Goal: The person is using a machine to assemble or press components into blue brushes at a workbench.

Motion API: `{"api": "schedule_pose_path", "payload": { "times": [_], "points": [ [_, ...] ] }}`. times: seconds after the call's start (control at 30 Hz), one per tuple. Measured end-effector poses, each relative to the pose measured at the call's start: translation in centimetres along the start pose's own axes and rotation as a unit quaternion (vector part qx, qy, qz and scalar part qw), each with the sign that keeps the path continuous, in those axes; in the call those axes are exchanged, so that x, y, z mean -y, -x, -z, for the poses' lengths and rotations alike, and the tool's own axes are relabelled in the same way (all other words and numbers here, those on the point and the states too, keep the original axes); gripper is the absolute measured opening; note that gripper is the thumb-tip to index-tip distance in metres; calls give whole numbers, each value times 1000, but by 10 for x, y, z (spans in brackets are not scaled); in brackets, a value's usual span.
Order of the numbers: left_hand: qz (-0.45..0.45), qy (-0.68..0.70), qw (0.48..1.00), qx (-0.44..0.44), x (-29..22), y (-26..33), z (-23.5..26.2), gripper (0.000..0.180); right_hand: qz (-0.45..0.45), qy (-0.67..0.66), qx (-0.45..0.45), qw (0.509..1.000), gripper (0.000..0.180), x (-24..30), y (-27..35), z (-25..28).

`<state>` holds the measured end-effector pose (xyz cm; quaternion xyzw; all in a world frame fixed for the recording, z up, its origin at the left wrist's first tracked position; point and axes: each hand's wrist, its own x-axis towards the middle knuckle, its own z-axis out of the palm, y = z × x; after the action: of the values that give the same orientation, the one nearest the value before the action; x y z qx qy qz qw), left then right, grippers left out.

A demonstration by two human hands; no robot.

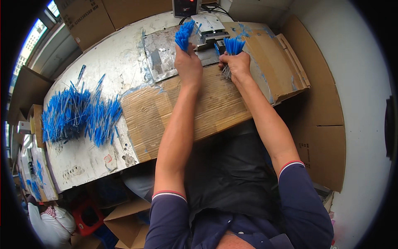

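My left hand (pixel 189 68) is closed around a bunch of thin wire sticks with blue ends (pixel 185 36), like small tube brushes. It is raised over the metal plate, and slight blur runs along the hand and forearm. Farther right, my right hand (pixel 236 65) grips a second bunch of blue-ended wire sticks (pixel 234 45). The blue ends point up and away, while bare wire ends stick out below the fist. Just beyond both hands stands a small metal fixture (pixel 211 37). A large loose pile of the same blue-ended sticks (pixel 68 114) lies on the table's left side.
Cardboard (pixel 145 120) covers the near part of the white table (pixel 112 54). A box with a red display (pixel 186 7) and cables stands at the back. Right of my hands is a taped carton (pixel 277 62), near the wall. A person (pixel 54 222) is at the lower left, beside a red stool (pixel 88 216).
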<state>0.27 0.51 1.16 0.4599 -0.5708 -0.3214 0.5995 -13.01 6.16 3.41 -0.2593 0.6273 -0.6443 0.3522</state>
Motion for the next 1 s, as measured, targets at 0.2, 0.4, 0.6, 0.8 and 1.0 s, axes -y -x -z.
{"api": "schedule_pose_path", "payload": {
  "times": [0.2,0.4,0.6,0.8,1.0],
  "points": [
    [19,9,1000,13,-2,2,0,19,-32,45,-37,998,17,3,-15,-12],
    [-64,-79,994,-40,8,2,-2,16,-34,54,-47,997,16,3,-22,-14],
    [-82,-148,985,-29,6,3,-5,13,-45,18,-58,997,13,3,-23,-13],
    [-137,-199,970,15,8,4,-4,10,-54,-124,-24,991,8,1,-12,-3],
    [-127,-197,970,63,8,3,-6,9,-39,-175,56,982,17,-2,-5,15]
  ]
}}
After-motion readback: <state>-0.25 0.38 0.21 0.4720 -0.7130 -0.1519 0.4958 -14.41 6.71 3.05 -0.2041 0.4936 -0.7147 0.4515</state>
